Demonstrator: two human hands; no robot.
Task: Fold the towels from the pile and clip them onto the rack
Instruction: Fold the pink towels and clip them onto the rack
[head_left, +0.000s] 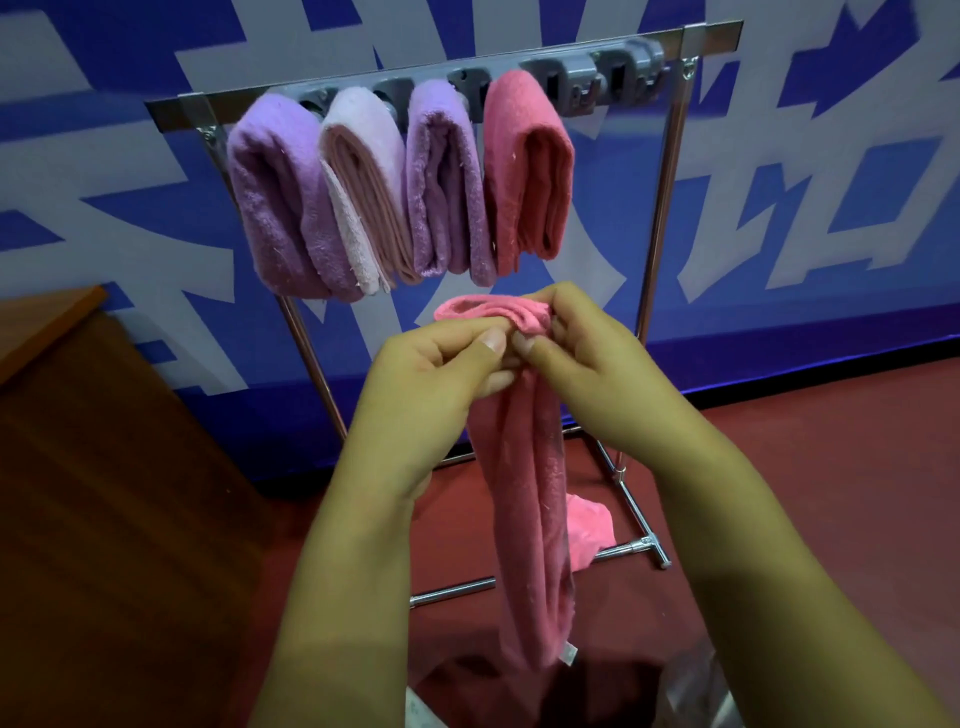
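Hands: left hand (441, 364) and right hand (587, 358) pinching top edge of pink towel (524, 499), hanging below.
Rack (660, 197): just beyond, four towels clipped.
Free clips (587, 83): up-right.
Advice: align corners, fold evenly before lifting.

A rack (660, 218) stands against the wall (779, 156), its feet on the floor (831, 467). Four folded towels (395, 182) hang side by side from the clips (582, 83) on its top bar, filling the left part; the clips to their right hold nothing. In front of the rack, below the hanging four, both hands meet: the left hand (431, 384) and the right hand (587, 364) pinch the top of a fifth towel (524, 493), which hangs down between the forearms. A table (47, 322) stands at the left.
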